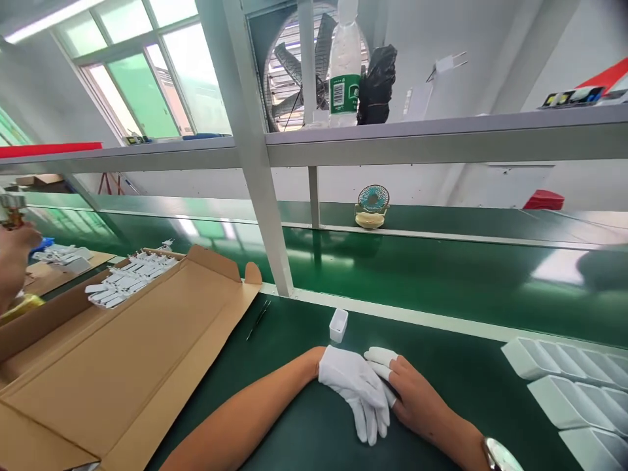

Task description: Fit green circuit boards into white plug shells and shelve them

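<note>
My left hand [354,386], in a white cloth glove, lies on the dark green tabletop with its fingers stretched out toward me. My right hand [411,389] is bare apart from white finger covers on several fingertips, and a watch [501,454] sits on its wrist. Its fingers reach left, loosely stretched, and touch or nearly touch the side of the gloved hand. Nothing shows in either hand, though the spot where they meet is partly hidden. Just beyond them stands a small white open box [338,325]. Dark tweezers [258,320] lie farther left.
A cardboard box [122,353] at left holds several white parts [131,278]. White compartment trays [579,399] stand at right. A metal post [262,196] rises ahead, beside the green conveyor [441,275] and a small fan [373,204]. Another person's hand [17,255] grips something at far left.
</note>
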Available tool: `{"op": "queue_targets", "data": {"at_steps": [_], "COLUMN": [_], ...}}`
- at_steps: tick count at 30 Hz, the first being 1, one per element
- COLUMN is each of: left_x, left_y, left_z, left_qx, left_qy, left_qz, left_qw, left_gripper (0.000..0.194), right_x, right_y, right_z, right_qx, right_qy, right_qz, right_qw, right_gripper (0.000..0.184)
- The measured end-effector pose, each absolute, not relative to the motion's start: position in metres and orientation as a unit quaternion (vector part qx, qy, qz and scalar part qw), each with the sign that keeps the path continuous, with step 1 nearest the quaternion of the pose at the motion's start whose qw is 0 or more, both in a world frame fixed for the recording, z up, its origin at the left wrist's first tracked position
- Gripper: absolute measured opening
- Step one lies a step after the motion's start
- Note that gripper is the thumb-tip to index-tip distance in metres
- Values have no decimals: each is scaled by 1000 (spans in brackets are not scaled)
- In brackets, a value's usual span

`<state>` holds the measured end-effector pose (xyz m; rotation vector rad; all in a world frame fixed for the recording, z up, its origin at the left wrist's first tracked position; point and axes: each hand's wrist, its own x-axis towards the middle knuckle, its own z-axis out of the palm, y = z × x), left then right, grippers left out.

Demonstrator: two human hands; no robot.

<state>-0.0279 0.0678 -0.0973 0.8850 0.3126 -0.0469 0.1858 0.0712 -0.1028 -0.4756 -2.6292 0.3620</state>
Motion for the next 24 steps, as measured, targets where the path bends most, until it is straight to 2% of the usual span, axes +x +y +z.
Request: {"op": "queue_targets", "data": {"at_steps": [4, 9, 11, 14, 24], "left_x": [-29, -37, -40, -43, -41], "left_y": [66, 54, 51, 52, 57], "left_z": [-102, -80, -65, -49, -56], "left_qx": [431, 464, 502, 523, 556], "left_qy": [170, 266, 332, 343, 381], "left_qz": [-32, -2, 35, 29, 57], "left_qw": [886, 845, 798, 779, 737], "left_gripper": [46, 61, 49, 36, 35], "right_x": [181, 177, 177, 177, 178], "right_y": [70, 72, 74, 77, 83], "right_z": [-98, -99, -97, -93, -97], "right_qx": [-183, -180, -177, -165, -162], "right_qy": [-952, -956, -959, -963, -967], "right_qz": [122, 109, 108, 101, 83], "right_qw": [213, 204, 194, 185, 180], "right_gripper": [53, 37, 35, 31, 26]}}
